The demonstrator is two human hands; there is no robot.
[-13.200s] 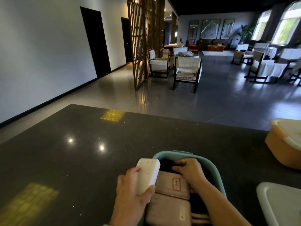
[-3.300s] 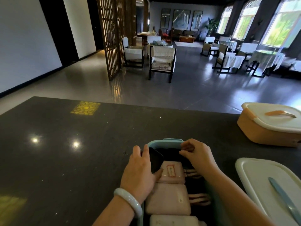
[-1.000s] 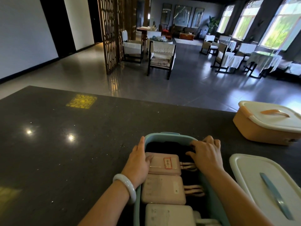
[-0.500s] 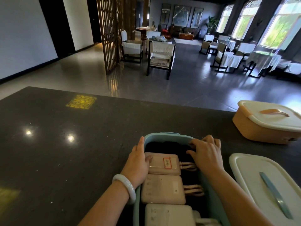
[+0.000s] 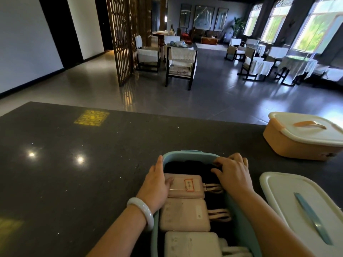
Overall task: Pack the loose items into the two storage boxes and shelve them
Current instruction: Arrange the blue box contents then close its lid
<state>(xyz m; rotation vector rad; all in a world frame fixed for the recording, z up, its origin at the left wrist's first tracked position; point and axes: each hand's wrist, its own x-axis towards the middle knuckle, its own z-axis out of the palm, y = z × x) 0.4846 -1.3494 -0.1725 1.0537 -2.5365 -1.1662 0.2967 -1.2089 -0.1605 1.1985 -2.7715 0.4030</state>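
Observation:
A light blue storage box (image 5: pixel 189 153) stands open at the near edge of the dark table. Inside lie two pink power banks (image 5: pixel 185 186) (image 5: pixel 183 215) and a white one (image 5: pixel 191 244), each with a short cable, over something black. My left hand (image 5: pixel 155 188) rests on the box's left rim, thumb on the far pink power bank. My right hand (image 5: pixel 233 175) lies flat over the black item at the box's far right corner. The box's white lid (image 5: pixel 289 197) with a blue handle lies to the right. An orange box (image 5: pixel 297 140) stands closed at the far right.
The dark speckled table (image 5: pixel 74 173) stretches to the left. Beyond its far edge are a grey floor, wooden chairs (image 5: pixel 181 65), a lattice screen and covered tables by the windows.
Since 13 s ago the white power bank left my left hand and now lies in the box. Over the last second both hands have barely shifted.

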